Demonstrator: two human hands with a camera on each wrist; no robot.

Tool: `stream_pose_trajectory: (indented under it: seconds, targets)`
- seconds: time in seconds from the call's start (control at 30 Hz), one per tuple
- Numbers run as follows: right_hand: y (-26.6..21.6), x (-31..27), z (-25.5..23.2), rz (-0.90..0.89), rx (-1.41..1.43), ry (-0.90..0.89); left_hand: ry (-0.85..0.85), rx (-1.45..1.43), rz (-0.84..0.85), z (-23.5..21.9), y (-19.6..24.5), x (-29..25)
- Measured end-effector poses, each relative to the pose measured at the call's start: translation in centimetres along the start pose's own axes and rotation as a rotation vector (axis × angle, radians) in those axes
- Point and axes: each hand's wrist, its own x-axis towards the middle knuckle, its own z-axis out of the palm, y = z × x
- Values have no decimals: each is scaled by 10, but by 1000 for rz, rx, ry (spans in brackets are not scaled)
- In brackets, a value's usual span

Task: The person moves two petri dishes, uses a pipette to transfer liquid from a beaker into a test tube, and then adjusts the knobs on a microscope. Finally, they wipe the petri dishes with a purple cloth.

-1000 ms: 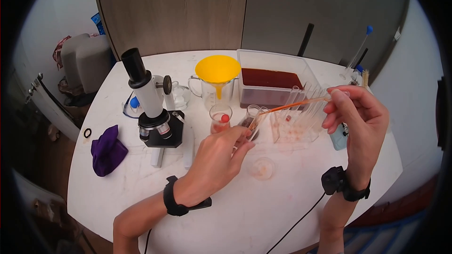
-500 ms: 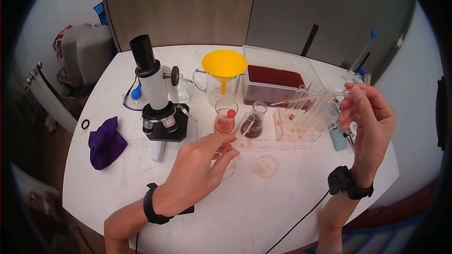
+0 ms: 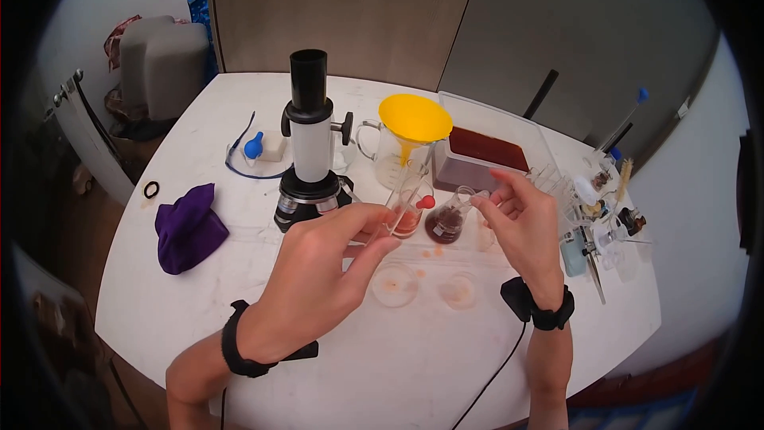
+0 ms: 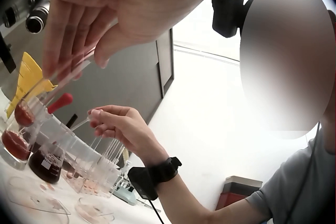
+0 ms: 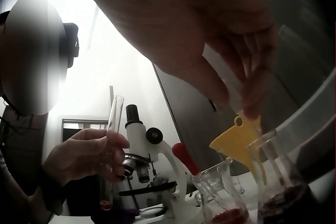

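Note:
My left hand [image 3: 306,275] pinches a clear test tube [image 5: 115,124], which stands nearly upright in the right wrist view with a little red liquid at its bottom. Thumb and fingers of my right hand [image 3: 521,227] grip a thin clear glass tube [image 4: 82,123]. Its lower part reaches down into the mouth of a conical flask [image 3: 446,227] of dark liquid; where exactly the tip lies cannot be told. Left of that flask stands a glass vessel of red liquid [image 4: 17,144] with a red bulb [image 3: 426,202] leaning out at its rim.
A microscope [image 3: 312,147], a yellow funnel [image 3: 414,118] in a glass jug and a tub of dark red liquid [image 3: 485,151] stand behind. Two shallow dishes [image 3: 395,285] lie in front. Purple cloth [image 3: 189,231] is at left; test tubes [image 3: 557,191] and small tools are at right.
My right hand has moved left from beside the test tubes to the dark flask, bringing the thin tube to its mouth. The left hand still holds the test tube. The head view has shifted.

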Motion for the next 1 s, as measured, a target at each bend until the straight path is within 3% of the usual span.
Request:
stream_pose_trajectory:
  seconds: [0.07, 0.13, 0.2, 0.27, 0.37, 0.47, 0.73, 0.83, 1.0]
  targets:
    - [-15, -6, 10, -16, -24, -10, -4, 9, -5, 0, -1, 0]
    - [-23, -9, 23, -197, -99, -62, -16, 19, 4, 1, -1, 2]
    - [-27, -5, 35, -145, -70, -75, -18, 16, -4, 1, 1, 1]
    - [-29, -4, 44, -202, -55, -146, -10, 10, -22, 1, 0, 0]
    - [-11, 3, 57, -324, -1, -81, -23, 1, -1, 2, 0, 0]
    - [-10, 4, 53, -190, 67, -82, -30, -2, -18, 2, -1, 0]
    - [-5, 3, 48, -158, 111, -44, -24, -16, -24, 5, -5, 1]
    - [-15, 5, 38, -45, 132, -83, -18, -23, -19, 6, -7, 1]
    - [-30, 7, 6, 91, 298, 45, -32, 7, -50, 9, -9, 0]
